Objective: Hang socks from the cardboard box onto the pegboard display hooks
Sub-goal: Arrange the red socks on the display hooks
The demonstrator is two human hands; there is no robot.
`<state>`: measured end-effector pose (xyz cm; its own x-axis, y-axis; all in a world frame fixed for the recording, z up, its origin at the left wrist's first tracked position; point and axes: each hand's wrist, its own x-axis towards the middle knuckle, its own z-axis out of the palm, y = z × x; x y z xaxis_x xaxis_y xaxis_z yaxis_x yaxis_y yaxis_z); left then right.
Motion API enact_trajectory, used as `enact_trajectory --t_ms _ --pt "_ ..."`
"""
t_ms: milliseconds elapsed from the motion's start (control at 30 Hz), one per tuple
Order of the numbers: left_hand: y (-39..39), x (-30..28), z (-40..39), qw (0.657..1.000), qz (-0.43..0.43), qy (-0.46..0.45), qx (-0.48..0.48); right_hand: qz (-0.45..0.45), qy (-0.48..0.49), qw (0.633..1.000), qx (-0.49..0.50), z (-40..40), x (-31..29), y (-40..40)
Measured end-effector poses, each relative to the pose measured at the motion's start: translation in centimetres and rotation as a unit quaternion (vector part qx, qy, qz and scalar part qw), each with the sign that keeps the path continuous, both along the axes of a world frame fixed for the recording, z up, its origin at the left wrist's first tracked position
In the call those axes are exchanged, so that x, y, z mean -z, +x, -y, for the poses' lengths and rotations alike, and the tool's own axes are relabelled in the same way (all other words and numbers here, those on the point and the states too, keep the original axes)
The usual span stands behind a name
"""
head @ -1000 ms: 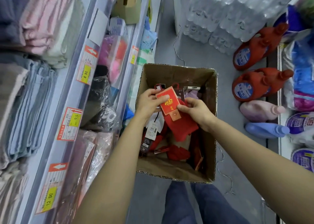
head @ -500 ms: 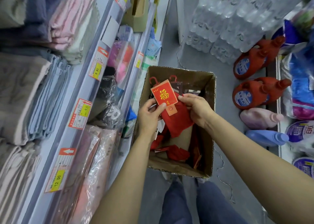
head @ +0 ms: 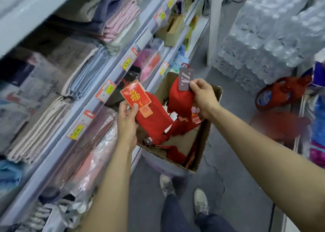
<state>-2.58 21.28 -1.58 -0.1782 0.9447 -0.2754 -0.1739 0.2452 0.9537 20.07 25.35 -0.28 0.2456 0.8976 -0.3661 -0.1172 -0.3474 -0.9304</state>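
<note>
Two carded pairs of red socks are being held above the cardboard box [head: 209,126] at frame centre: one gripped by the left hand [head: 127,121], one pinched by its grey tag in the right hand [head: 202,98] fingers. Either could be dropped. No pegboard is being shown. Two red detergent bottles [head: 279,94] are lying at right.

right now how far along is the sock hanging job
Early. Nothing shows as hung, and no pegboard is in view. In hand: the left hand grips a red sock pack with a red and gold card, and the right hand pinches the grey tag of a second red sock pack, both lifted above the cardboard box. Left: more red socks lie in the box.
</note>
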Motion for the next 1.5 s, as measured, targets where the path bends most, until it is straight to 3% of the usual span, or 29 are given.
enact_trajectory --t_ms 200,533,733,1000,1233,1433,1500 --pt "-1.8 -2.9 3.7 0.996 0.0 0.027 -0.087 -0.032 0.02 0.999 -0.028 0.9 -3.9 -1.0" --pt "-3.9 -7.7 6.8 0.993 -0.001 0.035 -0.113 -0.109 0.022 0.992 -0.066 2.5 -8.7 -3.4" --pt "-4.8 -8.2 6.9 0.995 -0.019 0.03 -0.095 -0.019 0.031 0.996 -0.076 2.9 -7.5 -4.1" --pt "-2.6 -5.1 4.8 0.997 -0.037 0.014 -0.064 0.138 0.027 0.987 -0.083 2.1 0.5 -2.4" --pt "-0.2 -0.1 0.6 0.996 -0.045 -0.024 -0.079 0.319 -0.094 0.921 -0.203 0.8 10.5 -0.6" --pt "1.0 1.4 -1.7 0.994 -0.074 -0.044 -0.074 0.378 -0.151 0.853 -0.328 1.4 16.5 -0.8" --pt "1.2 1.7 -2.3 0.993 -0.079 -0.051 -0.068 0.373 -0.183 0.801 -0.431 1.5 17.7 -1.0"
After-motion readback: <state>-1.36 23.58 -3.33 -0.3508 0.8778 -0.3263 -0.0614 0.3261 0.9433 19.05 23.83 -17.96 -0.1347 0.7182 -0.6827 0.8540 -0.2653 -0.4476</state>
